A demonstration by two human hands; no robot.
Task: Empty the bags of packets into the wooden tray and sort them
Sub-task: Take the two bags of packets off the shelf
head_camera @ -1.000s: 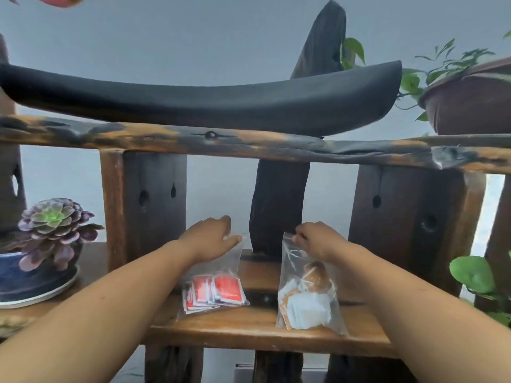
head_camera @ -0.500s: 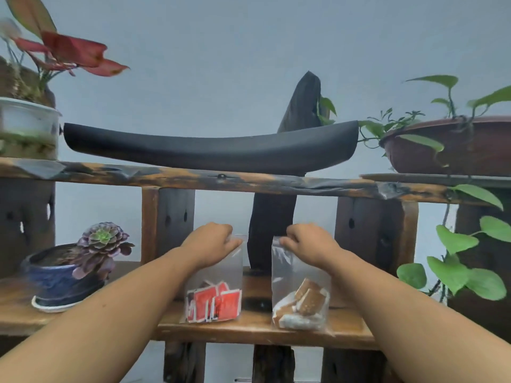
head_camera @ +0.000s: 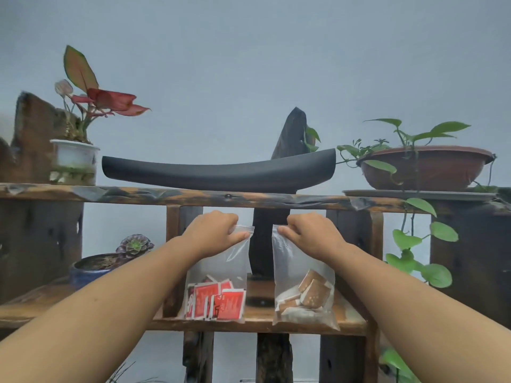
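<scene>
Two clear zip bags hang upright over the lower wooden shelf (head_camera: 257, 323). My left hand (head_camera: 214, 230) pinches the top edge of the left bag (head_camera: 218, 275), which holds several red packets (head_camera: 218, 301) at its bottom. My right hand (head_camera: 309, 233) pinches the top of the right bag (head_camera: 301, 275), which holds several brown and white packets (head_camera: 307, 298). Both bags' lower edges sit at the shelf surface. A long, dark, curved wooden tray (head_camera: 221, 172) rests on the upper shelf above my hands.
A red-leaved plant in a white pot (head_camera: 74, 158) stands on the upper shelf's left, a brown bowl planter (head_camera: 423, 170) with trailing vines on its right. A succulent in a blue pot (head_camera: 107, 264) sits on the lower shelf's left. A dark upright post (head_camera: 265, 244) stands between the bags.
Both hands have risen and pulled the bags upright, so the packets slid down to the bag bottoms. The view has drawn back and tilted up, showing more of the upper shelf.
</scene>
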